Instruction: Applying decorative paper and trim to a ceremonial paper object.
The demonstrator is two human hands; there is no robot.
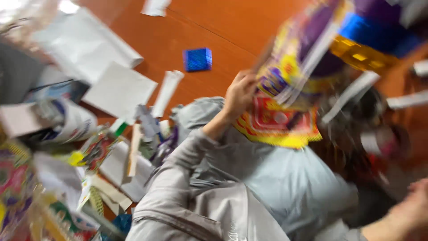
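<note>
My left hand (pixel 240 96) is shut tight on the edge of a bright paper piece (pixel 292 78), purple, yellow and red. It sticks up and away from my fingers. I think I am lifting it; next I must hold it steady. My right hand (pixel 412 207) is blurry, so I cannot tell. White sheets (pixel 118 89) and a blue foil square (pixel 197 59) lie well apart on the orange floor (pixel 232 27).

An orange-brown floor (pixel 232 27) carries a blue foil square (pixel 197 59), white sheets (pixel 119 90) and coloured paper scraps (pixel 96 151).
</note>
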